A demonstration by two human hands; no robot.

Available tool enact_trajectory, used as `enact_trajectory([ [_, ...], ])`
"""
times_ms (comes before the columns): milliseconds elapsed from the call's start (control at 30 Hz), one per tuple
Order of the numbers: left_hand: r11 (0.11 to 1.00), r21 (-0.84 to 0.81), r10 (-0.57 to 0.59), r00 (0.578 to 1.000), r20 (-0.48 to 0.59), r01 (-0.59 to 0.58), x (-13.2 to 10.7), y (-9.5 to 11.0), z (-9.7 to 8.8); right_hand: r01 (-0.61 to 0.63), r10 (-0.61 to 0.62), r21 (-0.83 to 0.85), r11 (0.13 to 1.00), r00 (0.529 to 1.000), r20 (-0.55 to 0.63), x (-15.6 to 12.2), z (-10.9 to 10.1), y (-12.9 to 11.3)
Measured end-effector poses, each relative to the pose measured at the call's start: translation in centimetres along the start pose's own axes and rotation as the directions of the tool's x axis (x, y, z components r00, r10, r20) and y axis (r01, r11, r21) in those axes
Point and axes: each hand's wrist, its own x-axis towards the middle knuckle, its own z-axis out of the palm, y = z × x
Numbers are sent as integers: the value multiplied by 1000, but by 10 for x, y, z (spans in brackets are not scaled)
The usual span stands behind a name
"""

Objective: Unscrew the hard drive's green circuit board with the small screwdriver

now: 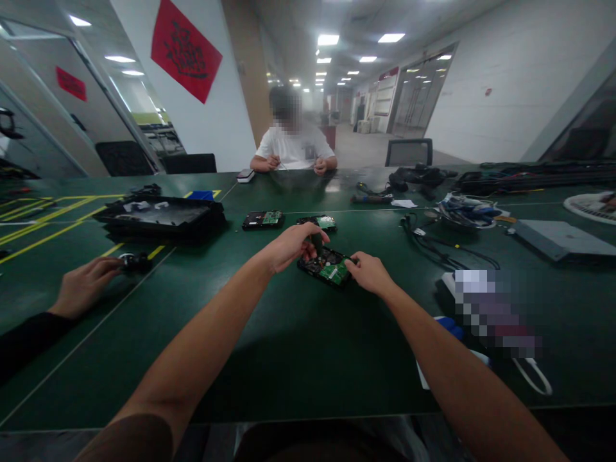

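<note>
A hard drive [332, 273] with a green circuit board showing lies on the green table in front of me. My right hand [369, 272] pinches its right edge between thumb and fingers. Over the drive's far left part is my left hand [296, 247], its fingers curled around a small dark piece [316, 241]. What that piece is, I cannot make out. Just beyond my hands lies a second drive [323, 222], partly covered by my left hand. Another hard drive [263, 220] rests farther left, its board partly visible.
At left, a co-worker's hand [91, 282] holds a small black object [135, 263] near a black tray [158, 215]. Another person [294, 144] sits opposite. Cables [433, 244], a grey box [563, 239] and a blurred-out item [495, 311] occupy the right side.
</note>
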Motion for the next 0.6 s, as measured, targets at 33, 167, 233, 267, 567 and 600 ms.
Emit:
enact_trajectory([
  [33, 1000, -6, -4, 1000, 7, 4, -1, 1, 1, -1, 1, 1, 1000, 1000, 1, 0, 0, 0],
  [167, 995, -81, -47, 997, 62, 52, -4, 3, 5, 1, -1, 2, 1000, 1000, 6, 1, 0, 2],
  [233, 994, -96, -52, 996, 69, 58, -4, 4, 5, 2, -2, 1, 1000, 1000, 7, 1, 1, 2],
  [267, 994, -92, -49, 997, 67, 55, -4, 4, 5, 3, -3, 1, 1000, 1000, 4, 1, 1, 3],
  [567, 998, 62, -4, 997, 72, -1, 0, 2, -7, -13, 13, 22, 1000, 1000, 13, 0, 1, 1],
  [600, 997, 75, 0, 997, 74, -6, 0, 2, -7, -11, 11, 15, 1000, 1000, 12, 0, 0, 1],
])
